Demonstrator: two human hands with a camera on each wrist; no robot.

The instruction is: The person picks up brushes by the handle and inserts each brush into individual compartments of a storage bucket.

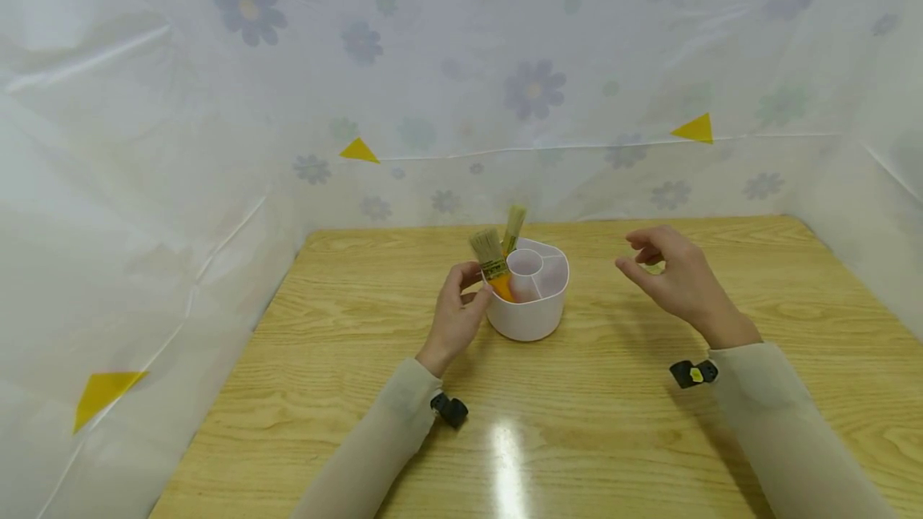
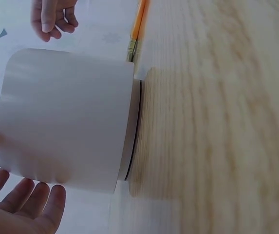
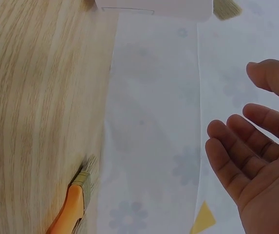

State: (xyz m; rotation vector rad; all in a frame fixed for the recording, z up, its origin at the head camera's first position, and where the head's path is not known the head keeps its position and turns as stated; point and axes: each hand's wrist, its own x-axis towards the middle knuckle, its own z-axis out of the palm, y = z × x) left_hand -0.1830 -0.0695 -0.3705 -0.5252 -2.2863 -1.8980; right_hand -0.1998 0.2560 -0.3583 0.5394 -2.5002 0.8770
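Observation:
A white divided organizer [image 1: 530, 319] stands on the wooden table, with a round cup in its middle. Two paintbrushes stand bristles-up in its left part: a wide brush [image 1: 493, 259] with an orange handle and a narrower brush [image 1: 514, 227] behind. At the organizer's left side is my left hand [image 1: 456, 315], its fingertips right at the wall [image 2: 64, 122] and thumb near the rim. My right hand [image 1: 678, 275] hovers to the right, fingers loosely bent, nothing in them. Another orange-handled paintbrush [image 3: 73, 204] lies on the table near it, mostly hidden behind that hand in the head view.
The wooden table [image 1: 346, 367] meets a pale flowered sheet [image 1: 461, 86] at the back, with sheets at both sides too. Yellow tape pieces [image 1: 695, 129] mark the sheets. Each wrist carries a small black camera [image 1: 450, 408].

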